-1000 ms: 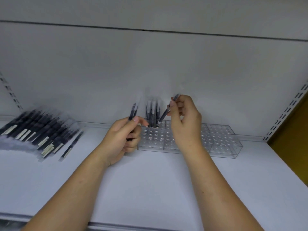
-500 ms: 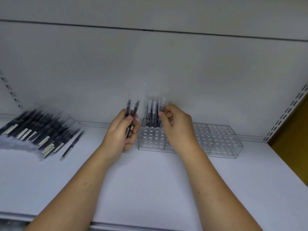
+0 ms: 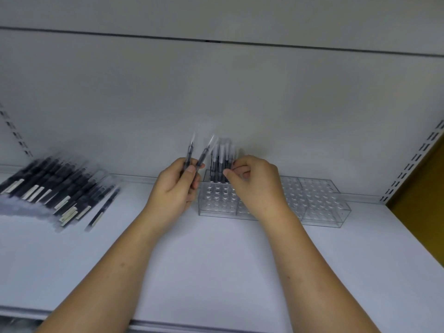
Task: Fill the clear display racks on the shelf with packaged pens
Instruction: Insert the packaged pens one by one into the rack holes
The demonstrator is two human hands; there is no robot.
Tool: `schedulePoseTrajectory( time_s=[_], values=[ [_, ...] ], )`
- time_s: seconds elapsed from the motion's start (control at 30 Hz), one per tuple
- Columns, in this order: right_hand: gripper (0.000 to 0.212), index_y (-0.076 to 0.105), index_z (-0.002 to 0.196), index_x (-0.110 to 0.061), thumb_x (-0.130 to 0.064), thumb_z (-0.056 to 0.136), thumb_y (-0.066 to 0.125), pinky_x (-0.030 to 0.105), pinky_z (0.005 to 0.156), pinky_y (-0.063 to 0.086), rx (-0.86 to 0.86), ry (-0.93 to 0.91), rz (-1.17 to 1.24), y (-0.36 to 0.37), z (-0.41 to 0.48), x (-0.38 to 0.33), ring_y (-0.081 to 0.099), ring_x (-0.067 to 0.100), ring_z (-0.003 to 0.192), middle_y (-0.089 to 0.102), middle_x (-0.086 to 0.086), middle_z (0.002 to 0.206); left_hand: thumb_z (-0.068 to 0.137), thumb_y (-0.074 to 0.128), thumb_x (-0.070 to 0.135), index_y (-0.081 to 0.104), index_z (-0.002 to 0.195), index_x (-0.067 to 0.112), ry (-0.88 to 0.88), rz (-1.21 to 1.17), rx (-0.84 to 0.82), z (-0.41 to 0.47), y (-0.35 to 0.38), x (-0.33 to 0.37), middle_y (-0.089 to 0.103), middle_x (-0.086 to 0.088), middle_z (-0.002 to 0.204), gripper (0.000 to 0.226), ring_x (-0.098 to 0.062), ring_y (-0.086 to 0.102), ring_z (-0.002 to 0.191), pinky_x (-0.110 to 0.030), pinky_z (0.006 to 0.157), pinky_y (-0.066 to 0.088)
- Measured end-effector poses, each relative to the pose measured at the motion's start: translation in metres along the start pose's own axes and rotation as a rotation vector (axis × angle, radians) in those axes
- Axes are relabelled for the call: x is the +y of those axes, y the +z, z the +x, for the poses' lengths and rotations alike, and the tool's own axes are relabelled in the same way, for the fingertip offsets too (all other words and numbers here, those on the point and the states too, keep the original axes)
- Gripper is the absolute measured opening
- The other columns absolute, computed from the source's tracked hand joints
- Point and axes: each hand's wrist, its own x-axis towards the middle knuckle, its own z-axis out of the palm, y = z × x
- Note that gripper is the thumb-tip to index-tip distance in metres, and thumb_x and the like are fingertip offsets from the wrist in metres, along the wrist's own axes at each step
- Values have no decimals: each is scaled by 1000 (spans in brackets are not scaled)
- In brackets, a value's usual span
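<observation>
Clear display racks (image 3: 319,200) with rows of round holes stand in a line at the back of the white shelf. Several packaged dark pens (image 3: 219,159) stand upright in the back-left corner of the leftmost rack (image 3: 213,203). My left hand (image 3: 173,188) grips two packaged pens (image 3: 189,155) upright, just left of that rack. My right hand (image 3: 257,186) is over the rack, thumb and fingers curled and pinching the rightmost standing pen (image 3: 231,162) low on its body. A heap of packaged pens (image 3: 55,188) lies on the shelf at the left.
The shelf's back panel rises right behind the racks. Slotted uprights (image 3: 418,157) run up at the right and far left. The shelf's front edge (image 3: 216,326) is near the bottom of the view. A yellow-brown surface (image 3: 427,183) borders the right side.
My right hand has come down from above the rack and set its pen in among the standing ones. My left hand has raised its two pens more upright.
</observation>
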Motion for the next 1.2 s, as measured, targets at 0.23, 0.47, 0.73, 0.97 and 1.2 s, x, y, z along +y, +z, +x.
schedulePoseTrajectory(
  time_s=[0.23, 0.47, 0.73, 0.97, 1.2],
  values=[
    [9, 75, 87, -22, -15, 94, 73, 38, 68, 54, 17, 4, 444, -12, -7, -24, 66, 26, 73, 73, 3, 78, 105, 57, 21, 69, 97, 8, 173, 155, -16, 0, -3, -3, 60, 7, 69, 20, -1, 44, 51, -13, 51, 34],
    [10, 73, 88, -14, -6, 95, 71, 36, 61, 55, -129, 0, 574, -10, -11, -34, 67, 12, 68, 77, -5, 77, 107, 55, 15, 66, 80, 13, 233, 266, -54, -3, 1, -1, 56, 14, 59, 30, -1, 42, 52, -16, 54, 34],
    [9, 59, 97, -7, 1, 102, 56, 21, 53, 47, 227, 52, 770, -22, -2, -31, 71, 22, 65, 74, 14, 84, 108, 54, 20, 73, 104, 22, 228, 386, 12, -1, -5, -8, 63, 12, 70, 19, -1, 48, 55, -15, 56, 35],
    [10, 57, 105, -24, -15, 102, 56, 34, 73, 57, 374, -75, 395, -19, 7, -9, 70, 17, 81, 70, -7, 86, 105, 51, 27, 70, 104, 32, 250, 412, 65, -1, -6, -7, 60, 6, 75, 20, -3, 46, 60, -15, 59, 36],
    [8, 57, 103, -21, -14, 104, 57, 14, 70, 48, 257, -91, 220, -12, 13, -2, 63, 4, 78, 67, -8, 86, 108, 52, 26, 70, 104, 33, 226, 462, 52, 0, -7, -9, 61, -4, 80, 19, -4, 44, 60, -19, 58, 36]
  ],
)
